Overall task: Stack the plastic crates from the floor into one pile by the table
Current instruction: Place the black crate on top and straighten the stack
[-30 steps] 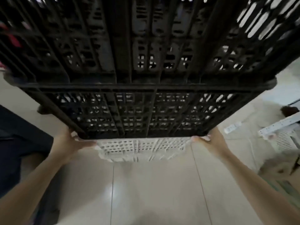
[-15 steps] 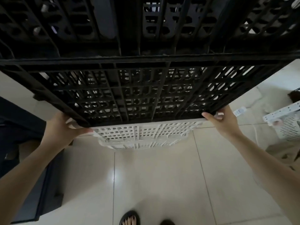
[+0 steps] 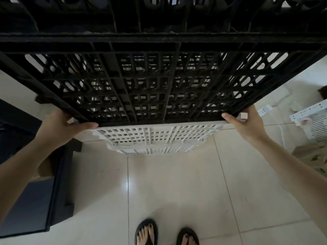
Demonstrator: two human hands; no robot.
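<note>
A large black plastic crate fills the upper half of the head view, held up off the floor with its latticed side toward me. A white crate shows directly under its near edge, nested against it. My left hand grips the near left corner where black and white meet, thumb pointing inward. My right hand grips the near right corner the same way. Everything behind the black crate is hidden.
A dark table or cabinet stands at the left, close to my left arm. Another white crate and a cable lie on the tiled floor at the right. My sandalled feet are at the bottom.
The crates have come up and closer to me, filling more of the view. The camera has tilted down, and my feet have come into sight. Both hands keep their hold.
</note>
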